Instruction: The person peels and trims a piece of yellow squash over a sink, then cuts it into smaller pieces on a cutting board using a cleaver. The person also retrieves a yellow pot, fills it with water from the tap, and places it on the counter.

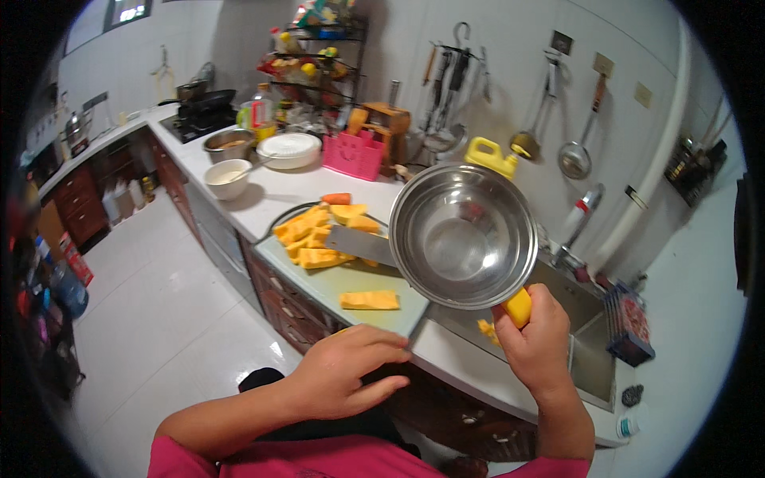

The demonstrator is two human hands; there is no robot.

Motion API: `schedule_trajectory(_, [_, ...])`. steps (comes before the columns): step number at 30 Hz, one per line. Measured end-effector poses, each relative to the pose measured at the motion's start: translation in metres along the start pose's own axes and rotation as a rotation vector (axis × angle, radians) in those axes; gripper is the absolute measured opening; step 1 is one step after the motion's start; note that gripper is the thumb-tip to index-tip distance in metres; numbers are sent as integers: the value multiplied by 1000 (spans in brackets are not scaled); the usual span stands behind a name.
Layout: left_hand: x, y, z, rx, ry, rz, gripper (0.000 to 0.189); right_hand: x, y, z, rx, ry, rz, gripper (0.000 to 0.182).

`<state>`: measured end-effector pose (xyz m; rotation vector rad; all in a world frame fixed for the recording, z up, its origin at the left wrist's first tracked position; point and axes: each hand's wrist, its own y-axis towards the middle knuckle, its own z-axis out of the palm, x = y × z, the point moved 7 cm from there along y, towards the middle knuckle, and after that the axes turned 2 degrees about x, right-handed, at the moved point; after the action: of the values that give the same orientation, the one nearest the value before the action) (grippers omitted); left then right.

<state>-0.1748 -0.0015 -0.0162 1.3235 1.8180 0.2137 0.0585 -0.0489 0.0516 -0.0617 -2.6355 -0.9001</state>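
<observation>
My right hand (535,334) holds up a round stainless-steel bowl (457,245) by a yellow handle-like piece (517,307) at its rim. The bowl's inside faces me and holds nothing. Over the counter's front edge, my left hand (358,370) is held with fingers apart, gripping nothing. Beyond it lies a light green cutting board (317,287) with a pile of cut pumpkin pieces (305,230). One separate pumpkin piece (369,300) is nearer me. A broad knife blade (361,243) rests among the pieces; the bowl hides its other end.
A steel sink (588,352) with a faucet (577,224) is at right. Along the counter stand a white bowl (228,180), a metal pot (227,143), a lidded white dish (288,149) and a pink holder (352,156). Ladles (577,158) hang on the wall.
</observation>
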Motion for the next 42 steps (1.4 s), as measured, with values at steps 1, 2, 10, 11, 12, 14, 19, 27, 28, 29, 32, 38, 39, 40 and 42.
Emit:
schedule_trajectory(1, [-8, 19, 9, -5, -88, 16, 38, -10, -6, -8, -13, 8, 35, 35])
schedule_trajectory(2, [-13, 42, 26, 21, -184, -6, 41, -22, -13, -17, -31, -22, 68, 35])
schedule_trajectory(10, [-32, 151, 229, 146, -1275, -552, 58, -110, -64, -25, -90, -194, 136, 33])
schedule_trajectory(11, [-34, 155, 246, 139, -1373, -662, 58, -123, -72, -22, -83, -199, 187, 34])
schedule_trajectory(12, [-37, 159, 258, 134, -1415, -669, 56, -139, -78, -21, -74, -199, 229, 37])
schedule_trajectory(14, [-42, 166, 276, 158, -1396, -683, 54, -151, -86, -29, -76, -225, 235, 39])
schedule_trajectory(19, [-37, 182, 303, 272, -1380, -743, 43, -160, -91, -39, 9, -122, 216, 42])
schedule_trajectory(27, [48, 201, 340, 225, -1135, -903, 29, -300, -35, -85, 265, 223, 789, 31])
schedule_trajectory(28, [55, 204, 342, 261, -1111, -919, 29, -329, -28, -95, 137, 230, 801, 36])
schedule_trajectory(29, [65, 208, 344, 280, -1079, -937, 29, -359, -17, -96, 15, 245, 797, 42])
schedule_trajectory(32, [90, 214, 351, 163, -908, -826, 33, -435, 16, -73, -122, 147, 854, 55])
schedule_trajectory(38, [111, 214, 331, 164, -727, -807, 45, -504, 83, -3, 0, -374, 652, 68])
schedule_trajectory(39, [116, 214, 334, 146, -686, -807, 46, -509, 89, 4, -41, -449, 579, 66])
schedule_trajectory(40, [120, 216, 338, 131, -647, -806, 47, -519, 92, 8, -48, -444, 550, 62])
schedule_trajectory(42, [120, 217, 339, 88, -708, -820, 48, -526, 97, 14, -34, -477, 505, 54])
